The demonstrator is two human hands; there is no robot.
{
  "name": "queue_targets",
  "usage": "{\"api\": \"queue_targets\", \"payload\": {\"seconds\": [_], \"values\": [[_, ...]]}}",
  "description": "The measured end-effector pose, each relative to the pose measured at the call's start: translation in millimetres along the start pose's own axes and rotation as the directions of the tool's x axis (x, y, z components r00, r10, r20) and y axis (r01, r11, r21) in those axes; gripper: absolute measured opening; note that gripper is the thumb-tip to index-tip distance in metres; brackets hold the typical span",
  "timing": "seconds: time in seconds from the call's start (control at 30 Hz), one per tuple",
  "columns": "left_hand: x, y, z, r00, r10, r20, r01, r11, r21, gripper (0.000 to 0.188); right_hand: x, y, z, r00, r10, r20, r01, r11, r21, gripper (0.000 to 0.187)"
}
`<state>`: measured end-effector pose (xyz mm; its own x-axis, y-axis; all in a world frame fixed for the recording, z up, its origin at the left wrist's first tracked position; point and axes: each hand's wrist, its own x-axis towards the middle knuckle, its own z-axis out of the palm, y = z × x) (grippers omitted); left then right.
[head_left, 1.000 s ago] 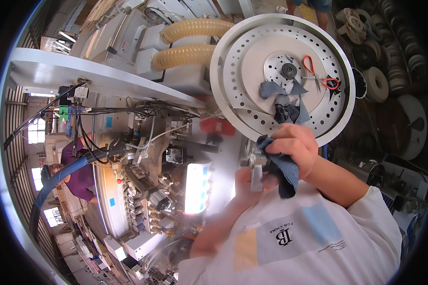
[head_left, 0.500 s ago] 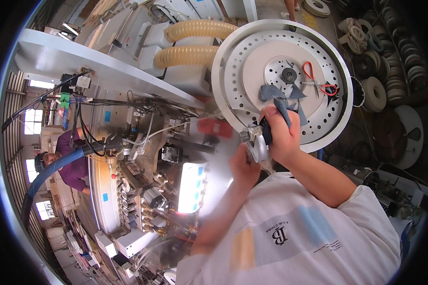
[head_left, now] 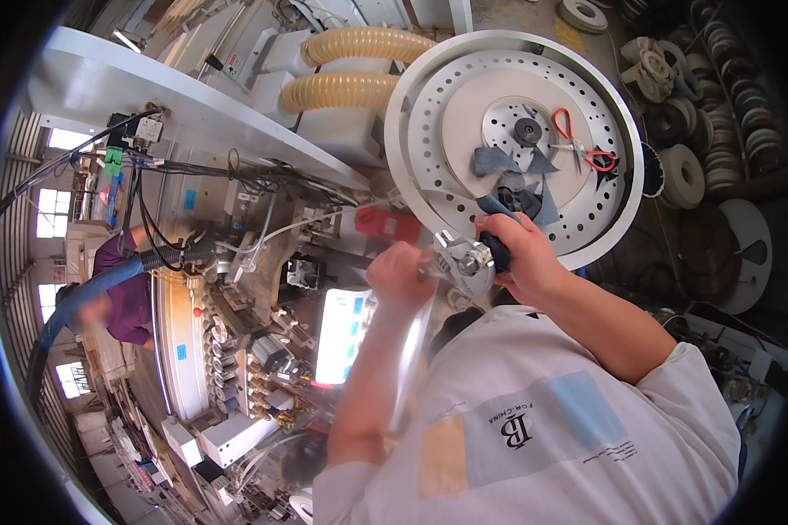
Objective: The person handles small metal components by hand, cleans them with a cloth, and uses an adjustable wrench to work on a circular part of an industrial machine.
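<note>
Between my hands is a silver metal part (head_left: 466, 261) with a bolt and a black rounded end (head_left: 496, 252). My right hand (head_left: 530, 258) is closed round the black end, and a dark grey cloth strip (head_left: 497, 208) sticks out beyond its thumb. My left hand (head_left: 400, 276) is a blurred fist beside the part's left end; what it holds is hidden. Past my hands, torn grey cloth pieces (head_left: 495, 161) and red-handled scissors (head_left: 601, 160) lie on a large round white reel tray (head_left: 397, 131) with a perforated disc.
Left of me stands a machine with a bright screen (head_left: 340, 337), cables and a red box (head_left: 385, 225). Two ribbed yellow hoses (head_left: 350, 92) run behind the tray. Stacked rolls (head_left: 681, 175) lie at right. Another person (head_left: 131, 293) is at the far left.
My left fist has moved left and up, away from the metal part's lower side. The metal part has turned, showing its bolt. The view has shifted slightly.
</note>
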<state>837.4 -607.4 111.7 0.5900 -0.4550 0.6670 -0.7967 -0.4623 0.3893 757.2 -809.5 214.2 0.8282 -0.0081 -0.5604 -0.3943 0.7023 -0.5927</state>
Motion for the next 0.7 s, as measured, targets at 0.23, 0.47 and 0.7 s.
{"api": "queue_targets", "payload": {"seconds": [0.23,0.47,0.7], "values": [[30,-8,-26,0.974,0.219,0.061,-0.222,0.974,0.046,0.037,-17,-2,-6,0.986,0.137,-0.096,-0.142,0.989,-0.045,0.027],[56,-8,-53,0.905,0.384,0.184,-0.398,0.916,0.048,0.039,-35,-3,-14,0.969,0.246,-0.027,-0.247,0.96,-0.129,0.03],[84,-5,-71,0.804,0.54,0.25,-0.567,0.823,0.044,0.041,-48,3,-24,0.943,0.328,-0.05,-0.331,0.921,-0.205,0.031]]}}
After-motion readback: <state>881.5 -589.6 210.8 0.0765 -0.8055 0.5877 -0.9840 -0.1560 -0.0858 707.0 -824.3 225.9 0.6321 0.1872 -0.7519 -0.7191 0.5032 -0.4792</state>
